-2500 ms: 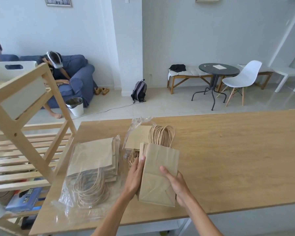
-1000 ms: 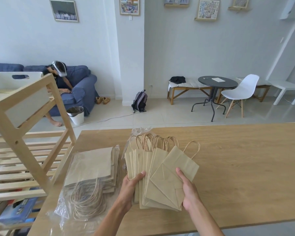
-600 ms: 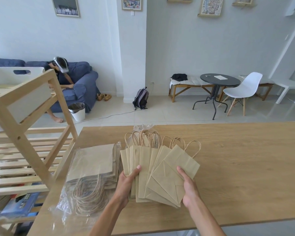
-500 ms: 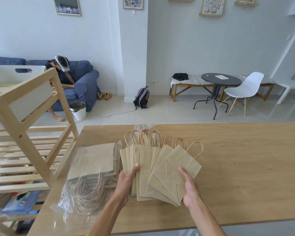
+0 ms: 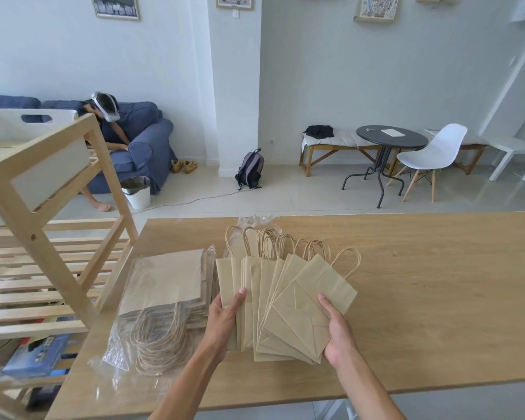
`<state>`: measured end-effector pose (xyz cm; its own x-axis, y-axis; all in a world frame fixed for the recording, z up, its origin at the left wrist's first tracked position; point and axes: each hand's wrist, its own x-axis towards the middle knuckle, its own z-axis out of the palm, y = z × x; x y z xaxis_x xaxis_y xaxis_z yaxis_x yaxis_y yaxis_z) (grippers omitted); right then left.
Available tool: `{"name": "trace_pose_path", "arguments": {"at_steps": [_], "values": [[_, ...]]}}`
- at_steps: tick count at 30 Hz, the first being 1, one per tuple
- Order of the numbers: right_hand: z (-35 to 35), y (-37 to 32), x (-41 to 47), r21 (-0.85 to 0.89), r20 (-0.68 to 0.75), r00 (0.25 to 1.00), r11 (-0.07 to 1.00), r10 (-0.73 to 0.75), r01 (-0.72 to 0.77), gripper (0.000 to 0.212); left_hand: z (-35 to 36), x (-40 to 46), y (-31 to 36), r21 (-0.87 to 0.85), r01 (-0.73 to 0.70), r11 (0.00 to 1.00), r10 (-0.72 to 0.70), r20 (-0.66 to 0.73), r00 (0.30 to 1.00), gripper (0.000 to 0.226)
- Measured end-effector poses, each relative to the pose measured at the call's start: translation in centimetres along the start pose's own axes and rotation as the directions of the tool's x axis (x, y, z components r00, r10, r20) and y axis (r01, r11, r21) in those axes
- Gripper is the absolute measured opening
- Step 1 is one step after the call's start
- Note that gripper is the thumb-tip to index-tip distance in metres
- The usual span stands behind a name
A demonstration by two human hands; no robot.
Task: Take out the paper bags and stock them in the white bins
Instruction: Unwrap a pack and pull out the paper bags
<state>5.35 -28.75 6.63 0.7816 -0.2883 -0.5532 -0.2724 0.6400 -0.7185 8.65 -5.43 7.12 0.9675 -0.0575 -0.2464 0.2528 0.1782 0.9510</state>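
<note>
Above the near edge of the bench [image 5: 422,298], the left hand [image 5: 223,324] is gripping the left side of a fan of paper bags [image 5: 285,301], with the thumb lying on the front of the outer bag. The right hand [image 5: 338,336] is holding the right side of the same fan, its thumb pressing on the front bag and its fingers curling behind. The bags are spreading out with their twisted handles pointing away from the person. Just left of the fan, a clear plastic pack [image 5: 161,310] of more bags is lying flat on the bench. Further left, a white bin [image 5: 22,125] is sitting on top of a wooden rack [image 5: 43,237].
</note>
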Motion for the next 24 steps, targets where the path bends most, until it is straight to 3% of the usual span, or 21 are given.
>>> {"name": "trace_pose_path", "arguments": {"at_steps": [8,15,21,24], "values": [[0.0,0.3,0.0,0.084,-0.051,0.998,0.995,-0.045,0.049,0.045,-0.2,-0.4,-0.4,-0.013,0.034,0.999,-0.035,-0.061,0.997,0.047],[0.2,0.3,0.4,-0.17,0.104,0.995,0.985,0.004,0.014,0.06,0.4,-0.2,-0.2,0.056,0.002,0.998,-0.004,0.037,0.999,0.054],[0.8,0.1,0.1,-0.328,0.235,0.971,0.944,0.045,0.036,0.07,2.1,-0.6,0.4,0.142,-0.052,0.989,0.033,0.137,0.99,0.084],[0.8,-0.5,0.1,-0.368,0.29,0.956,0.927,0.043,0.07,0.089,1.8,-0.2,0.6,0.175,-0.038,0.984,0.004,0.19,0.982,0.087]]}}
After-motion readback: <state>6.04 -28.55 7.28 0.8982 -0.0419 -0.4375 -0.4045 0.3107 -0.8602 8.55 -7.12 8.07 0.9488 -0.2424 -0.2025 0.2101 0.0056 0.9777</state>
